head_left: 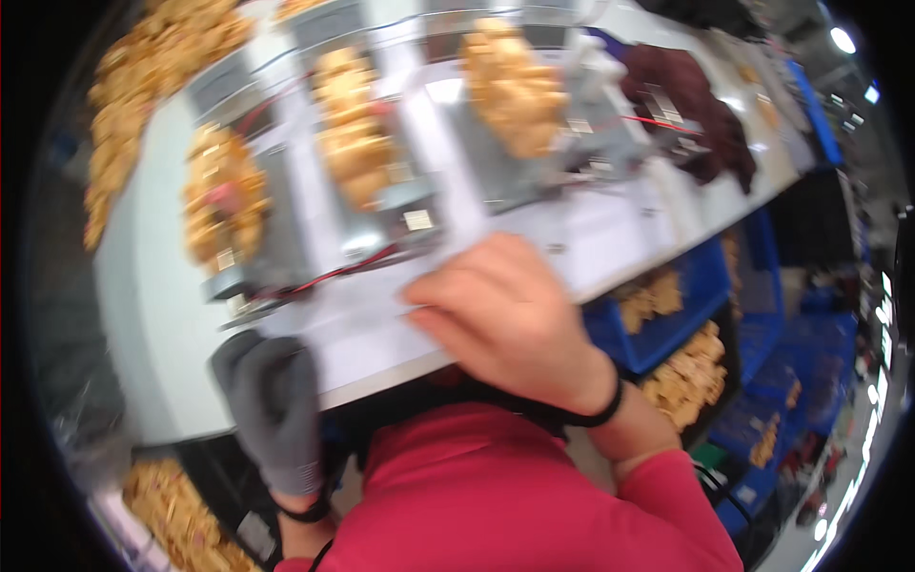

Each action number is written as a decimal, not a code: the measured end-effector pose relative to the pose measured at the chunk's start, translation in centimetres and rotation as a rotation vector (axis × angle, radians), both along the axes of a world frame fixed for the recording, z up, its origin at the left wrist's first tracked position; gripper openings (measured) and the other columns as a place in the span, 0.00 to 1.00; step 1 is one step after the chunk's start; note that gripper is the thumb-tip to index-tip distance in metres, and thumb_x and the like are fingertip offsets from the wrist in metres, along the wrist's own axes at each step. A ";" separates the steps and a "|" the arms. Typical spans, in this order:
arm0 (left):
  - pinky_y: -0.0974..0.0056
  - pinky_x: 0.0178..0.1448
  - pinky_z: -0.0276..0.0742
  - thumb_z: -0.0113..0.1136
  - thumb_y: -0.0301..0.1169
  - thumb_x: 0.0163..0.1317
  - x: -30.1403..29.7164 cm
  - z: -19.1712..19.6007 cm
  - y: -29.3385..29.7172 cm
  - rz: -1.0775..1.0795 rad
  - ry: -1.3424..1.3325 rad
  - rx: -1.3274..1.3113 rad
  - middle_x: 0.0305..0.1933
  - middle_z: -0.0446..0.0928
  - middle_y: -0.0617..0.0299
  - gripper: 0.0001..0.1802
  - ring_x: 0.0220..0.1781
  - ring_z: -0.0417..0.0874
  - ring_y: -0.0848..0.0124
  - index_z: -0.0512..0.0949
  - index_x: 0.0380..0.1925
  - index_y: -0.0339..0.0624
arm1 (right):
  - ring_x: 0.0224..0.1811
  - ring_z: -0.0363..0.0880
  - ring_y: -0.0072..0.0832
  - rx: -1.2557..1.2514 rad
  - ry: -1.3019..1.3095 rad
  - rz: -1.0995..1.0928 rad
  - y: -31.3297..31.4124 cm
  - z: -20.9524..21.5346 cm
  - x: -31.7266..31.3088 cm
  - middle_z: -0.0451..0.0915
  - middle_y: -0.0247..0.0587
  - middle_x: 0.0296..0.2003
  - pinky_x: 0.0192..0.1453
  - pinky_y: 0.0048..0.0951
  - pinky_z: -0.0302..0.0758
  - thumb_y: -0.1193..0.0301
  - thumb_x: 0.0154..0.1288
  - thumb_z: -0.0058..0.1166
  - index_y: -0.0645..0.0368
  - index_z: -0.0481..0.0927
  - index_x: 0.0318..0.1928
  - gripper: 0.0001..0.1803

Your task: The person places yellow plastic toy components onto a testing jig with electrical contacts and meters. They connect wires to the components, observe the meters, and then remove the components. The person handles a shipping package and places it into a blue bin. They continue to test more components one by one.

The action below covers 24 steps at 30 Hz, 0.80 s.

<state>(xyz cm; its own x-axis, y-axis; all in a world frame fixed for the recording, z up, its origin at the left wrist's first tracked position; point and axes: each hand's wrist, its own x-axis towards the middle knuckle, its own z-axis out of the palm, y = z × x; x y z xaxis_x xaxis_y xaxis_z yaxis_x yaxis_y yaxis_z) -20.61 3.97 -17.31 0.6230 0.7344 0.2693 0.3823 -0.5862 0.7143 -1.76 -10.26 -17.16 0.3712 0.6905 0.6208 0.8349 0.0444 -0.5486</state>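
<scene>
The picture is motion-blurred. My left hand [272, 410], in a grey glove, lies at the near edge of the white table [152, 315] with nothing visible in it. My right hand [505, 315] is bare, with a black band at the wrist. It rests on the table's front edge, fingers bent and pointing left, and blur hides whether it holds anything. Just beyond the fingers run red wires [334, 272] below a metal tray [286, 205]. Both sleeves are red.
Metal trays on the table carry heaps of small golden parts [353, 124] [515, 86] [221, 195]. A dark maroon heap [691, 100] lies far right. More golden parts [129, 105] are piled at far left. Blue bins [667, 315] with golden parts stand below the table's right side.
</scene>
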 end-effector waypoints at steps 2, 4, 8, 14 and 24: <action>0.62 0.58 0.67 0.63 0.20 0.56 0.1 -0.2 0.1 -0.002 0.020 0.023 0.48 0.69 0.53 0.08 0.53 0.73 0.60 0.78 0.37 0.36 | 0.34 0.73 0.34 0.019 -0.005 -0.008 0.0 0.2 0.1 0.72 0.34 0.29 0.39 0.34 0.68 0.72 0.52 0.65 0.54 0.77 0.32 0.09; 0.62 0.59 0.67 0.61 0.21 0.59 0.1 -0.1 -0.2 0.020 -0.007 -0.083 0.49 0.69 0.53 0.07 0.53 0.73 0.61 0.78 0.38 0.35 | 0.35 0.74 0.33 0.015 0.014 -0.029 0.0 0.2 -0.1 0.74 0.34 0.30 0.40 0.33 0.69 0.72 0.54 0.65 0.54 0.79 0.35 0.09; 0.63 0.60 0.66 0.60 0.22 0.60 0.3 -0.4 -0.2 -0.006 -0.020 -0.102 0.50 0.69 0.54 0.07 0.54 0.72 0.63 0.78 0.39 0.35 | 0.34 0.74 0.33 0.031 0.017 -0.052 -0.3 0.3 -0.3 0.75 0.33 0.30 0.39 0.32 0.69 0.73 0.55 0.66 0.54 0.80 0.37 0.09; 0.62 0.60 0.65 0.61 0.23 0.60 0.1 -0.3 0.0 -0.024 -0.048 -0.141 0.49 0.69 0.54 0.08 0.54 0.71 0.63 0.78 0.39 0.34 | 0.34 0.74 0.33 0.032 -0.007 -0.058 -0.1 0.1 -0.3 0.75 0.33 0.30 0.39 0.32 0.69 0.73 0.55 0.66 0.54 0.80 0.37 0.09; 0.60 0.59 0.66 0.62 0.23 0.58 -0.1 -0.5 0.1 -0.029 -0.047 -0.087 0.47 0.70 0.54 0.07 0.53 0.71 0.60 0.78 0.37 0.35 | 0.35 0.73 0.32 -0.014 -0.048 -0.080 0.1 0.2 -0.6 0.74 0.32 0.30 0.41 0.33 0.69 0.72 0.56 0.64 0.54 0.78 0.33 0.07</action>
<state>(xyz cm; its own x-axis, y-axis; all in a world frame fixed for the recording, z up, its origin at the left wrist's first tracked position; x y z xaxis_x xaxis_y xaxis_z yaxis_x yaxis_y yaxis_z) -20.69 4.06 -17.80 0.6323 0.7382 0.2350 0.3311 -0.5317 0.7795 -2.34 -10.21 -16.97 0.3958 0.6684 0.6298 0.8606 -0.0305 -0.5084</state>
